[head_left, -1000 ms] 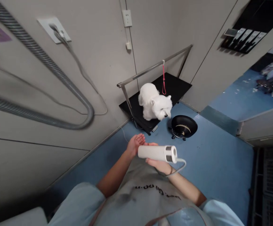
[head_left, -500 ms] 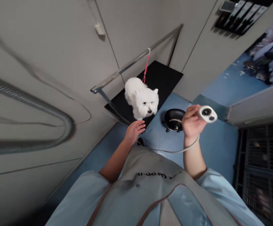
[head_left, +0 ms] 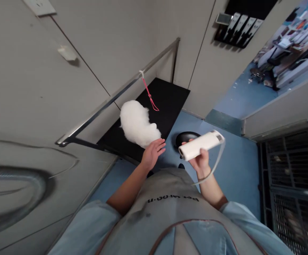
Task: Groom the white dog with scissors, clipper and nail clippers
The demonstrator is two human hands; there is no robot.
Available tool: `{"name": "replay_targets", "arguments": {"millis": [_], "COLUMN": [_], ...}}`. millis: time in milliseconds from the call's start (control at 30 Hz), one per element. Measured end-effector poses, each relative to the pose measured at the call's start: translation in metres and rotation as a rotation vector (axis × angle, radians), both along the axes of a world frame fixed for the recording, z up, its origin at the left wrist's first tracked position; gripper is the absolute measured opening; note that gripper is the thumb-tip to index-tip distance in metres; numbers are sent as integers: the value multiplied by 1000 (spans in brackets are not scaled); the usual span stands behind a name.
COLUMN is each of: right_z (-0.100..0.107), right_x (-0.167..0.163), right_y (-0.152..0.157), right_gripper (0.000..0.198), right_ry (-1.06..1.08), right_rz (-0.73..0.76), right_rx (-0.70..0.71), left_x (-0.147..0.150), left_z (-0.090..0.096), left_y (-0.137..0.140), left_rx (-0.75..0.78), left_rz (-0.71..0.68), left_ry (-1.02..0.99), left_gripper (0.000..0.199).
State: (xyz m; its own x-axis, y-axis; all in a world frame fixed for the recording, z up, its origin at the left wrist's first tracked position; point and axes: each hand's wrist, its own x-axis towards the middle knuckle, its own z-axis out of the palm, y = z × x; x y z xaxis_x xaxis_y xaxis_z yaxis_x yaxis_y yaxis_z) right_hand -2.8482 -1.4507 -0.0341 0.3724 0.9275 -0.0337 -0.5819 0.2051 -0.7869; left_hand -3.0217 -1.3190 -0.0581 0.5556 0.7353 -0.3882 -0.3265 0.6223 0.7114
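A fluffy white dog [head_left: 133, 122] stands on the black grooming table [head_left: 167, 95], its head turned down toward the near edge and its face out of sight. My left hand [head_left: 151, 154] is open, fingers stretched out, right at the dog's head; whether it touches the fur I cannot tell. In my right hand [head_left: 200, 163] is a long, white, rounded handheld device [head_left: 201, 145]. A pale cord [head_left: 217, 159] runs from its far end down past my wrist. Between the dog and the table's far end hangs a pink grooming loop [head_left: 150, 95], not around the dog.
A metal rail [head_left: 111, 101] spans the table's wall side. Beyond my right hand is a black round stool [head_left: 187, 136], partly hidden. A grey hose [head_left: 18, 180] hangs at left, dark cages [head_left: 292, 170] stand at right, and a tool rack [head_left: 240, 30] is on the wall.
The dog has turned its head down and away. My right hand has moved inward, rotating the device to show its long side. My view has shifted; my left hand stays near the dog.
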Motion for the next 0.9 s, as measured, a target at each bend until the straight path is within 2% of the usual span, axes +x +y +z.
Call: {"name": "replay_targets", "arguments": {"millis": [100,167,267,400,500,600,667,767,800,900], "right_z": [-15,-20,-23,-23,-16,-2,7,16,16,12], "right_x": [22,42,77,109,112,98,84,61,53,31], "right_y": [-13,-21,-23,0,33,67,85,106,113,135], "right_gripper": [62,58,59,60,61,61,64,64,63,65], "right_ry": [-406,-586,-681,-698,-744,-783,-792,-852,-879,-918], "right_rz": [-38,1,37,152,186,250,220,442,464,299], "right_rx": [-67,-63,-24,48,125,219,238,302,320,323], "left_x": [61,96,129,138,126,99,72,24,7,-41], "left_z": [-9,-17,-26,-29,-29,-35,-43,-57,-61,-71], "left_y": [-3,1,9,16,18,19,23,37,44,75], "left_rx": [-259,-353,-366,-339,-269,-148,-33,123,170,300], "left_rz": [-88,-101,6,169,349,494,540,616,645,711], "left_ry": [-7,-36,-61,-101,-124,-48,107,345,429,667], "left_gripper": [39,43,42,44,43,37,33,34,34,28]}}
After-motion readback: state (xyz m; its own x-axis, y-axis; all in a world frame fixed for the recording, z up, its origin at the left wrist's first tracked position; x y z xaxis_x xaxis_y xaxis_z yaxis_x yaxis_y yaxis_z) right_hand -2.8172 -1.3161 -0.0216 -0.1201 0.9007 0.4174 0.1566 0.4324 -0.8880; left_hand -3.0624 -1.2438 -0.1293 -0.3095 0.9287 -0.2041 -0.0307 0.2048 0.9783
